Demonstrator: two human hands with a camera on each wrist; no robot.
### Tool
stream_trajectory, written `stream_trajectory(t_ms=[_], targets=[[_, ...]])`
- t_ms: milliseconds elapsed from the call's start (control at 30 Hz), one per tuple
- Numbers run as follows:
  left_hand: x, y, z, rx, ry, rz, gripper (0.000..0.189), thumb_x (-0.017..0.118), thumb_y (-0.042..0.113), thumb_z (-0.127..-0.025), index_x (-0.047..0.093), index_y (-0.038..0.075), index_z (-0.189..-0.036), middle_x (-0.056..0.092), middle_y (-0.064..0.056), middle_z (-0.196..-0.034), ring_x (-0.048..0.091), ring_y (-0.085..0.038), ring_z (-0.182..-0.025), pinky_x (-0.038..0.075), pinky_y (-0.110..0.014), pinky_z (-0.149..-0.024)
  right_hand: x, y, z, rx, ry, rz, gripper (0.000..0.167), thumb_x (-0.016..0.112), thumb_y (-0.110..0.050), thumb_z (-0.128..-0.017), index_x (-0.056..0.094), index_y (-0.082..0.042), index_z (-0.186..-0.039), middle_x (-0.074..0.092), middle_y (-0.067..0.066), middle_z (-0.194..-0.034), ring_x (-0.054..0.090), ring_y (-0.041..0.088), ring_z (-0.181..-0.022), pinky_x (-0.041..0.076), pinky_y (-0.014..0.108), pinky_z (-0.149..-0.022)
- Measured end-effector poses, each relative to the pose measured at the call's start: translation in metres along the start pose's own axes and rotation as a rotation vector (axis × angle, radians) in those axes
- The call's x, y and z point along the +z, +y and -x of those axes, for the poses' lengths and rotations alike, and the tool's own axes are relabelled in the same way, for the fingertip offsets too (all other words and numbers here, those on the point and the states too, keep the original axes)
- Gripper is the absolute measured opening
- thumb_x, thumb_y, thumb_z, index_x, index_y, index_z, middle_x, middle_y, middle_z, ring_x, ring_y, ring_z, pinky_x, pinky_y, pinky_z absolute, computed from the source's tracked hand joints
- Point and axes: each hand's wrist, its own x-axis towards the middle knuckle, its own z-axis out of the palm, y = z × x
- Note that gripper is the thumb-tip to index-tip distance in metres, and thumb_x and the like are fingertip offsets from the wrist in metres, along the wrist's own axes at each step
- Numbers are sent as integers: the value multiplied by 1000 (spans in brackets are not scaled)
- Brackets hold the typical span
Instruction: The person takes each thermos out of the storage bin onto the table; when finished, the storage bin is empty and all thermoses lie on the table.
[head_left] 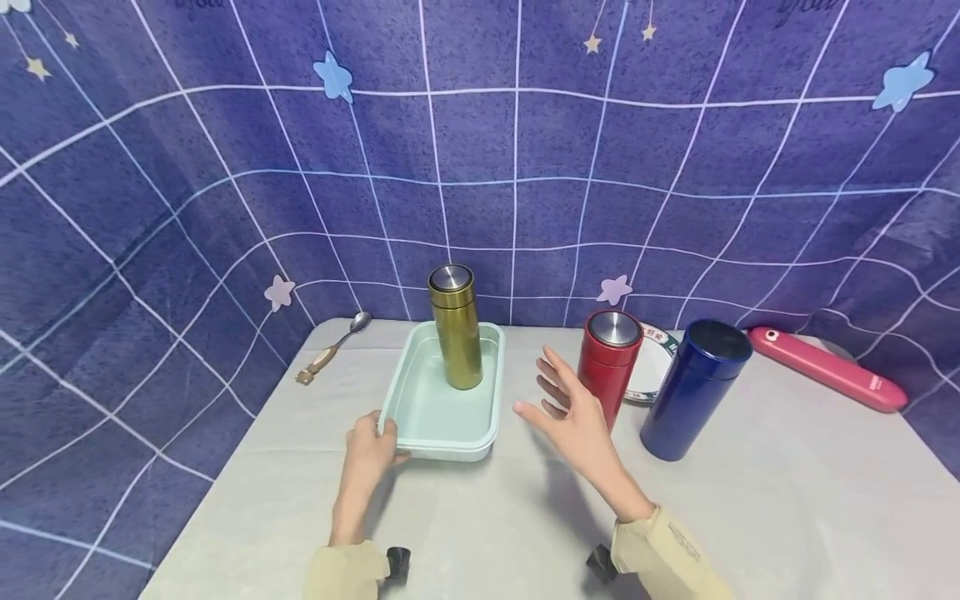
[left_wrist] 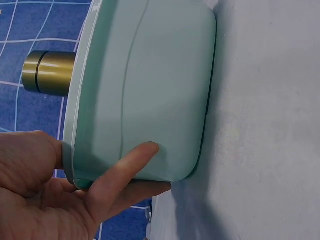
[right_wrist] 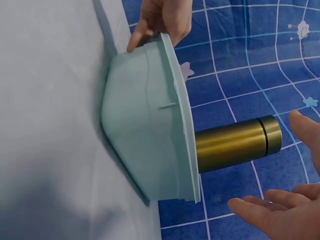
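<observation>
A pale green plastic tub (head_left: pixel 442 452) rests on the table, with a gold thermos (head_left: pixel 456 333) standing upright inside it. At the tub's near left corner my left hand (head_left: pixel 371 446) grips the rim, thumb over the edge and fingers against the outer wall (left_wrist: pixel 160 90). My right hand (head_left: pixel 573 417) is raised to the right of the tub, fingers spread and holding nothing. It partly covers a red thermos (head_left: pixel 611 358), which stands just behind it. In the right wrist view the gold thermos (right_wrist: pixel 235 145) rises above the tub's rim, apart from my right fingers.
To the right stand a blue thermos (head_left: pixel 693 392) and a white plate (head_left: pixel 647 367) with a patterned rim, partly behind the red thermos. A long pink case (head_left: pixel 828 369) lies at the back right. A spoon (head_left: pixel 333 348) lies left of the tub. Blue gridded cloth (head_left: pixel 480 167) hangs behind.
</observation>
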Motion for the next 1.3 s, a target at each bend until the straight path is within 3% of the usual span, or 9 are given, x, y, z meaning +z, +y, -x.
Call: stream_trajectory(t_ms=[267, 467, 700, 1067, 1300], targets=[[2, -1, 1, 25, 17, 12, 39, 36, 4, -100, 45, -21, -130, 56, -45, -115, 67, -48, -92, 65, -32, -64, 15, 0, -26, -18, -22, 31, 87, 81, -14, -80, 34, -16, -152, 49, 14, -146, 51, 33, -130, 51, 47, -103], [4, -1, 1, 53, 46, -2, 39, 38, 3, -99, 47, -21, -128, 58, -43, -110, 69, -46, -86, 64, -45, -65, 24, 2, -48, -35, -33, 32, 89, 81, -15, -81, 30, -17, -154, 45, 17, -148, 50, 36, -131, 48, 51, -105], [2, 2, 1, 28, 31, 14, 38, 37, 3, -101, 46, -21, -129, 57, -44, -113, 69, -46, -87, 65, -30, -62, 40, 4, -73, -15, -35, 11, 91, 81, -19, -81, 27, -13, -155, 43, 15, -150, 49, 37, -131, 49, 50, -106], [0, 3, 1, 14, 22, 27, 37, 38, 2, -101, 46, -21, -129, 56, -44, -115, 69, -46, -90, 65, -30, -64, 63, 0, -109, 3, -20, 67, 95, 80, -28, -82, 23, -10, -155, 37, 22, -152, 43, 35, -136, 46, 42, -111], [0, 2, 1, 25, 34, 16, 37, 39, 1, -100, 46, -22, -128, 56, -45, -113, 69, -47, -87, 65, -28, -61, 75, 4, -126, 20, -22, 142, 102, 83, -36, -78, 20, -14, -156, 31, 15, -157, 40, 32, -139, 41, 39, -115]])
